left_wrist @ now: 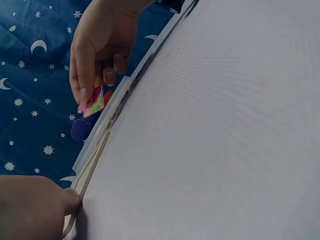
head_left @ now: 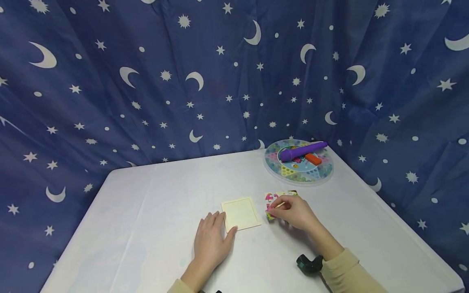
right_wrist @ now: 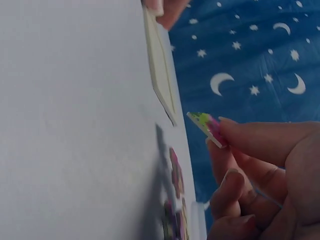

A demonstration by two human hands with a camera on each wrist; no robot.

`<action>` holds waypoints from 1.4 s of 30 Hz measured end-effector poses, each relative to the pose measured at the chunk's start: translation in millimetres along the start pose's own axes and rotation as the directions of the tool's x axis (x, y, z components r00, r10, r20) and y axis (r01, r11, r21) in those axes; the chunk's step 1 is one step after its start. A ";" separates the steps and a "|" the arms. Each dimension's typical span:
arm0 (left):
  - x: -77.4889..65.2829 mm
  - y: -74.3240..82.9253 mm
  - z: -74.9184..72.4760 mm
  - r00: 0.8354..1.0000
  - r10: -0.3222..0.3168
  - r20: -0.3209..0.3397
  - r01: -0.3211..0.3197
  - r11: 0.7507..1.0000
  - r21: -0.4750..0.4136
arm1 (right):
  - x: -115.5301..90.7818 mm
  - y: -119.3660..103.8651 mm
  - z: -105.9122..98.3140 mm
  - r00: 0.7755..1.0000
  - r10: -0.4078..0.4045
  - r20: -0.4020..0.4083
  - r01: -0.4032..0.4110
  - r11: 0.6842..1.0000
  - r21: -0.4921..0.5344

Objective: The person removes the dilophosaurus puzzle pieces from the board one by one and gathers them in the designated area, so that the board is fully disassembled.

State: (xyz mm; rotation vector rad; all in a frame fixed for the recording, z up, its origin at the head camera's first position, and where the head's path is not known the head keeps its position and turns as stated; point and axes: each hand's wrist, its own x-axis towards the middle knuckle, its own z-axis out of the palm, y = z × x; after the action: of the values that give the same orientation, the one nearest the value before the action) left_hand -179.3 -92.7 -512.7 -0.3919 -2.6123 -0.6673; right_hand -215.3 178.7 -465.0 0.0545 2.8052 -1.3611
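My right hand (head_left: 293, 209) pinches a small pink-and-green puzzle piece (right_wrist: 207, 127) between thumb and fingertips, held just above the table. Below and beyond it lie several colourful puzzle pieces (head_left: 271, 197), partly covered by that hand in the head view. To their left is a square, cream-coloured puzzle tray (head_left: 241, 215) with a raised border and a bare inside. My left hand (head_left: 211, 244) rests palm down on the table, its fingers extended. The index fingertip touches the tray's left edge near the upper corner, and the thumb (left_wrist: 71, 201) presses at its near edge.
A round patterned game board (head_left: 272, 169) lies at the far right corner, bearing a purple toy microphone (head_left: 302, 151) and an orange block (head_left: 313, 159). A dark curved device (head_left: 309, 264) sits by my right wrist. Behind the white table (head_left: 165, 199) hangs a blue moon-and-star curtain (head_left: 205, 110).
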 end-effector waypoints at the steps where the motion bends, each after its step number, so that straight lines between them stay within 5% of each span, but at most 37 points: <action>1: 1.1 0.2 -0.3 1.000 0.000 0.002 0.000 1.000 0.000 | 0.1 0.4 -3.3 1.000 0.003 -0.008 -0.003 1.000 -0.008; 16: 1.9 0.7 -0.8 0.999 -0.027 0.019 0.027 1.000 0.003 | -8.4 12.4 -10.4 1.000 0.005 0.015 -0.005 0.998 -0.060; 26: -1.4 1.1 -2.0 0.998 -0.052 0.041 0.051 0.999 0.012 | -12.0 15.0 -0.8 0.996 -0.077 -0.035 0.068 0.976 -0.208; 42: -3.0 0.4 -3.2 0.998 -0.058 0.040 0.057 0.998 0.016 | -12.4 16.2 1.9 0.998 -0.056 -0.028 0.048 0.975 -0.219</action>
State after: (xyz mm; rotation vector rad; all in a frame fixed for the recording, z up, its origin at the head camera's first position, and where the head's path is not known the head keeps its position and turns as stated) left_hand -175.4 -94.5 -511.3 -0.3305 -2.6743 -0.6655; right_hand -202.3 187.0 -478.4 0.0005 2.9856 -1.0609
